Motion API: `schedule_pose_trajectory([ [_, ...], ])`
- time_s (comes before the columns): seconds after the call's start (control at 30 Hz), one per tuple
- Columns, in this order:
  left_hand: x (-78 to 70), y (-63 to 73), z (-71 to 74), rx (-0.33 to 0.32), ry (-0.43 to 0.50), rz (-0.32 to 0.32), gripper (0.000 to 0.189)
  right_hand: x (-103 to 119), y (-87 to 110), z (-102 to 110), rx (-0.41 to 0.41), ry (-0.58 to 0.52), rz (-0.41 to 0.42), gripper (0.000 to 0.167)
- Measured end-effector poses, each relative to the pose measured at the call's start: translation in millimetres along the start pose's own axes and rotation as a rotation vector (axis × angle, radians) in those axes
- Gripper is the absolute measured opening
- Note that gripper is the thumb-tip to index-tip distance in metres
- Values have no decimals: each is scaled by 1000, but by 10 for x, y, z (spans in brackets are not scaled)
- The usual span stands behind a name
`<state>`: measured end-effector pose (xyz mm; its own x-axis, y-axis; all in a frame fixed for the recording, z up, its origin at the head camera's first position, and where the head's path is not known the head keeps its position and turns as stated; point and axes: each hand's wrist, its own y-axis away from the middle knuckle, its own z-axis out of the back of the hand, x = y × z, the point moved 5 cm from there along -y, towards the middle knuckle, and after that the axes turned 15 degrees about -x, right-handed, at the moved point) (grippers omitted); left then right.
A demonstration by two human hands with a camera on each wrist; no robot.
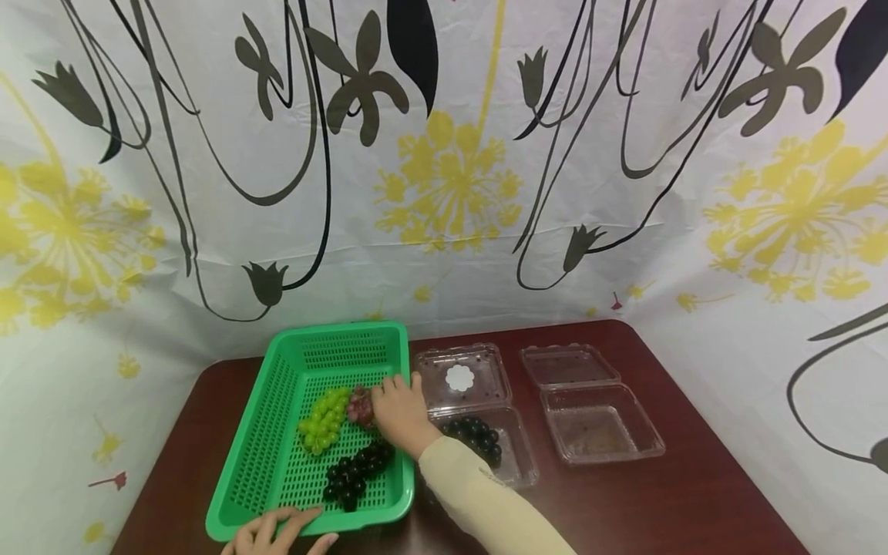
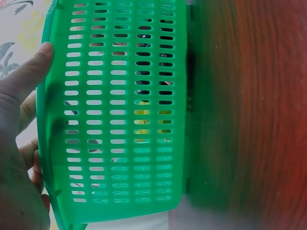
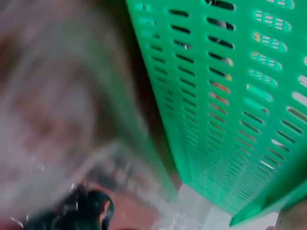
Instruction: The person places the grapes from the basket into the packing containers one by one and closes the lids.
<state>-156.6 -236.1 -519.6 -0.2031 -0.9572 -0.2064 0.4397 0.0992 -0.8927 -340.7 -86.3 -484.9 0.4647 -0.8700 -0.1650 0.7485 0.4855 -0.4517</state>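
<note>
Head view: right hand (image 1: 401, 410) inside green slotted basket (image 1: 340, 327), at red grapes (image 1: 360, 407) beside green grapes (image 1: 324, 420); cannot tell whether it grips them. Left hand (image 1: 267, 533) clasps near rim; left wrist view adds thumb on outside. Right wrist view: dark grapes (image 3: 91, 206) outside basket. Reddish-brown table (image 1: 694, 501); floral sheet (image 1: 458, 281) behind.

My tally: one green basket (image 1: 368, 521); four grape bunches (image 1: 326, 416): one green bunch (image 1: 322, 428), one red bunch (image 1: 359, 407), two black bunches (image 1: 350, 472) (image 1: 475, 438); two clear hinged boxes (image 1: 519, 447) (image 1: 600, 425); one white label (image 1: 459, 378); one left hand (image 1: 267, 533), one right hand (image 1: 401, 410); one red-brown table (image 1: 694, 493).
</note>
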Motion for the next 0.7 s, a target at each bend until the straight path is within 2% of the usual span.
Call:
schedule_pose_trajectory([
  [0.17, 11, -3, -3, -1, -6, -15, 64, 19, -35, -72, 79, -10, -31, 56],
  [0.3, 25, -13, 10, -31, -18, -44, 65, 46, -47, -72, 92, -11, -29, 54],
  [0.47, 10, -7, 18, -69, -19, -67, 66, 46, -54, -72, 70, -18, -18, 44],
  [0.7, 0, 6, 10, -21, -23, -51, 65, 33, -40, -121, 59, -37, -11, 39],
])
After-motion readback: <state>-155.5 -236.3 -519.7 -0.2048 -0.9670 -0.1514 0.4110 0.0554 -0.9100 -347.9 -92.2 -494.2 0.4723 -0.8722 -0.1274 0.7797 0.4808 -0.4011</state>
